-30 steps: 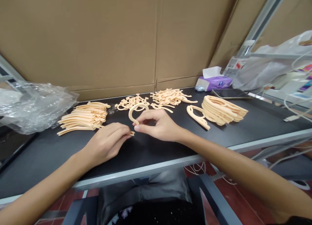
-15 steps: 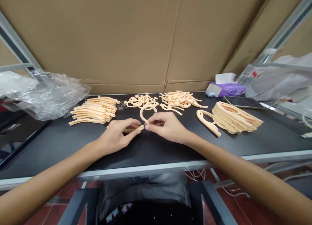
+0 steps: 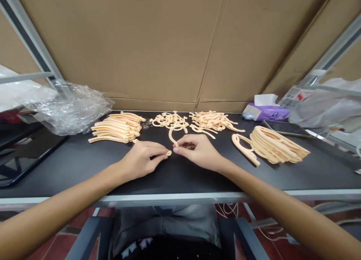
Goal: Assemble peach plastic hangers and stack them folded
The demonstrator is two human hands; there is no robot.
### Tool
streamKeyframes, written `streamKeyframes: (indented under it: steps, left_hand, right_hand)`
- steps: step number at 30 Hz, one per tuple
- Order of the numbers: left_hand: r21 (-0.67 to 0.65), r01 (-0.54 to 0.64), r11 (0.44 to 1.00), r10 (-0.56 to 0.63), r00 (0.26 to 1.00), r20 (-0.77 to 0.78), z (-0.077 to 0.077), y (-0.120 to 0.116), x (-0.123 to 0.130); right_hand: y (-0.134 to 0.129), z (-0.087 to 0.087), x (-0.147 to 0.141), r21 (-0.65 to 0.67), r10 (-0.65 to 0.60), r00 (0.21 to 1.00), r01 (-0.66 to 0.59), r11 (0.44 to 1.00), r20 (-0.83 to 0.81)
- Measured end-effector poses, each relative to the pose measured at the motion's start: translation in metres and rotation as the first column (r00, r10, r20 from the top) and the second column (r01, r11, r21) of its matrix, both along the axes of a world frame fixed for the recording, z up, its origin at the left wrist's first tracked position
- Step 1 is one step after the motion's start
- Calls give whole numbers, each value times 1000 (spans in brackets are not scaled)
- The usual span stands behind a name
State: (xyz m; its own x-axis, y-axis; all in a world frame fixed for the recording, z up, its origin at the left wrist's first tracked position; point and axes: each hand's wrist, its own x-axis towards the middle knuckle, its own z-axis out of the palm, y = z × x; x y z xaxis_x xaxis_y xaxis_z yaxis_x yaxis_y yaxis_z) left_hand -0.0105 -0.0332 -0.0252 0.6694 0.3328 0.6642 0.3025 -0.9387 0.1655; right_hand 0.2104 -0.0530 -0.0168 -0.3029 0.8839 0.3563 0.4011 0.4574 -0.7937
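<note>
My left hand pinches a beige arm piece, whose round end pokes out past the fingertips; the rest lies mostly behind the hand. Between the thumb and fingers of my right hand is a curved beige hook, standing up with its open curve to the right. A small gap separates the two held pieces. Behind my left hand lies a stack of beige arm pieces. Farther back are a heap of small hooks and a heap of thin curved pieces.
Looped beige pieces are stacked on the right of the black table. Behind them are a purple tissue pack and a dark flat device. Clear plastic wrap and a black glossy object lie left. Cardboard stands behind.
The whole view has shifted, with the table items now slightly lower and to the right. The arm piece in my left hand now shows mainly its round end. Both hands keep their holds.
</note>
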Motion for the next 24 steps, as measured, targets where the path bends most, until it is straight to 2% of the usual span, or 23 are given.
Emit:
streamKeyframes:
  steps: [6, 12, 19, 24]
  left_hand:
    - [16, 5, 1000, -6, 999, 43, 1, -4, 2]
    - [98, 12, 995, -18, 998, 54, -1, -5, 6]
    - [137, -80, 987, 81, 997, 1, -9, -3, 4]
    - [171, -93, 981, 101, 994, -35, -11, -2, 3]
  right_hand:
    - [-5, 0, -6, 96, -22, 998, 16, 995, 63]
    - [-4, -2, -9, 130, -38, 993, 23, 991, 115]
    - [-3, -3, -10, 143, -83, 983, 60, 988, 166]
    - [-2, -4, -10, 171, -93, 978, 60, 983, 189]
